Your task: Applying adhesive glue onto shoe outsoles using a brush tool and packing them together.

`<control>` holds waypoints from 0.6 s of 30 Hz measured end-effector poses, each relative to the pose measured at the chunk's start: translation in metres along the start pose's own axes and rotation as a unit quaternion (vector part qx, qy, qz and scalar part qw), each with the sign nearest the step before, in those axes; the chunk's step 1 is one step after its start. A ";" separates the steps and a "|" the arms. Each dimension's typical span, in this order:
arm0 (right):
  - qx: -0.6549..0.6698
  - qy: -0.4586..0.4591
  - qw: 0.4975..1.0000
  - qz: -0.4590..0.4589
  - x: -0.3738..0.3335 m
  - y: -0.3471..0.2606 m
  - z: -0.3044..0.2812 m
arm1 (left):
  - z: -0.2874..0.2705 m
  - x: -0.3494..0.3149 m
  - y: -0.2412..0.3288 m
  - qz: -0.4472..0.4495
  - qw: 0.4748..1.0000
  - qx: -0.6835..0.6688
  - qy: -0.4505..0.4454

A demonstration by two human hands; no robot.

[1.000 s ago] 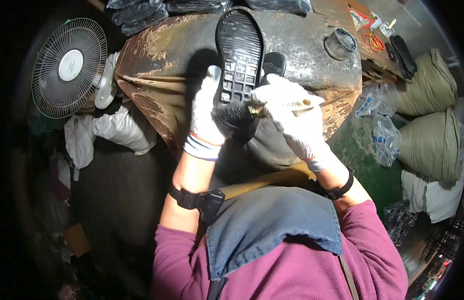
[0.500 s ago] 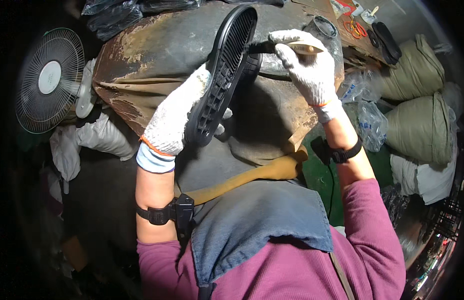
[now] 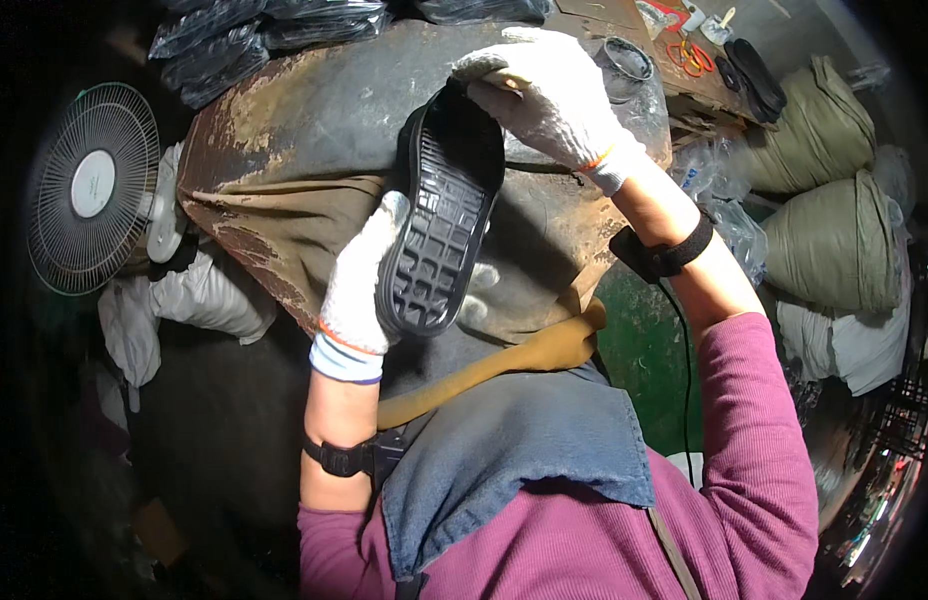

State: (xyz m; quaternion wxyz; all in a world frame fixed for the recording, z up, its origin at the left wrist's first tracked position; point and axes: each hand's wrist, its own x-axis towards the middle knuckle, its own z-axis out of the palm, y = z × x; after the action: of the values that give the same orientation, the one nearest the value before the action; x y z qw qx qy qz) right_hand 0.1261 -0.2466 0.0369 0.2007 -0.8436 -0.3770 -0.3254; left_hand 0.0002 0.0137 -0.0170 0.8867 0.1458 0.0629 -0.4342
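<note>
My left hand, in a white knitted glove, grips a black shoe sole from its left side, with fingertips showing past its right edge. The hollow, ribbed and gridded inner face of the sole is turned up toward me, its far end tilted away. My gloved right hand is closed on a brush with a pale wooden handle, held over the far end of the sole. Glove and shadow hide the bristles, so whether they touch the sole cannot be seen.
Beneath my hands is a worn, cloth-draped bench. A grimy cup stands at its far right, near orange-handled scissors. Black plastic-wrapped bundles lie at the back. A fan stands left; green sacks sit right.
The sole has come lower and toward me, its inner face now turned more fully up. My right hand with the brush has moved left, from beside the sole to over its far end.
</note>
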 end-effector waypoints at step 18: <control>0.385 0.057 0.891 0.235 -0.031 -0.061 0.010 | -0.021 -0.010 -0.001 0.058 0.987 -0.093 -0.119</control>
State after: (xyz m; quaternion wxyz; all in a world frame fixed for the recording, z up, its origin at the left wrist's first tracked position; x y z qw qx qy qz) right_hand 0.0678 -0.2174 0.0136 0.6014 -0.7444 -0.2508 -0.1458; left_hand -0.0062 0.0274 -0.0349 0.9214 0.0131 -0.0117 -0.3881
